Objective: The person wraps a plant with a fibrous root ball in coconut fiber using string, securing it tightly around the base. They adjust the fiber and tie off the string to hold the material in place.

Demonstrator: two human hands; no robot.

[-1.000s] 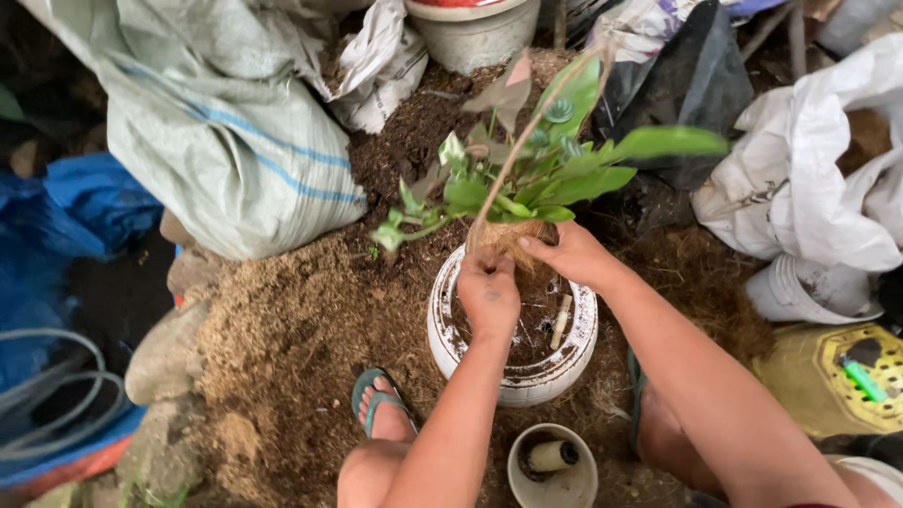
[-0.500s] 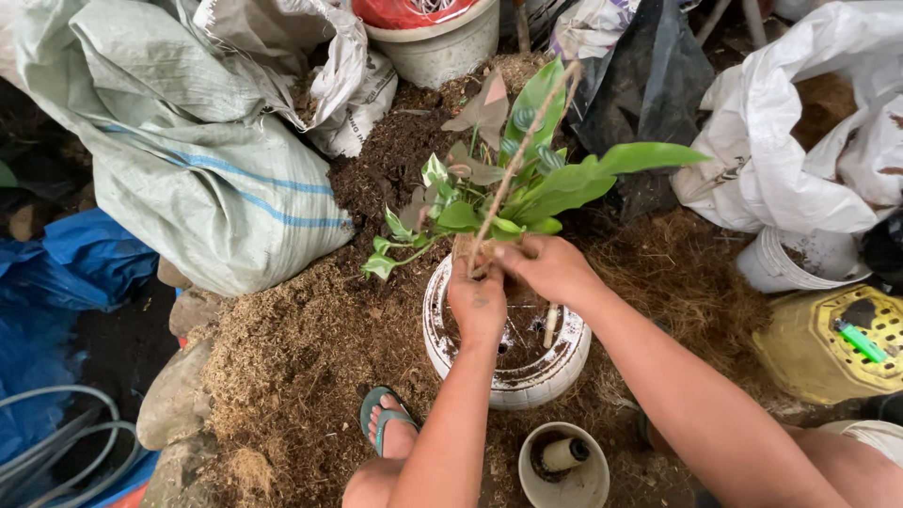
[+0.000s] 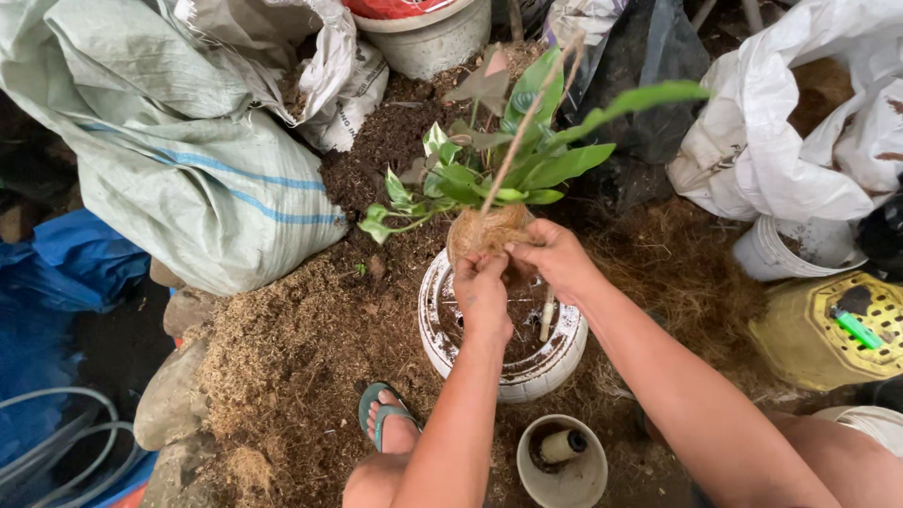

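While squatting over loose soil, left hand and right hand both closed around fibrous root ball, held low over white pot for seating the plant upright. Beyond, woven sack, grey bucket.

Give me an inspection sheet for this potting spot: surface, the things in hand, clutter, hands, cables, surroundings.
Surface: bare ground spread with tan coconut fibre and dark soil.
Things in hand: leafy green plant with a fibre-wrapped root ball, held over a soiled white pot.
Clutter: small grey cup holding a short cylinder; green lighter on a yellow perforated lid.
Hands: left hand and right hand both grip the root ball.
Cables: grey hose looped at lower left.
Surroundings: large woven sack, white bags, blue tarp, grey bucket, sandalled foot.
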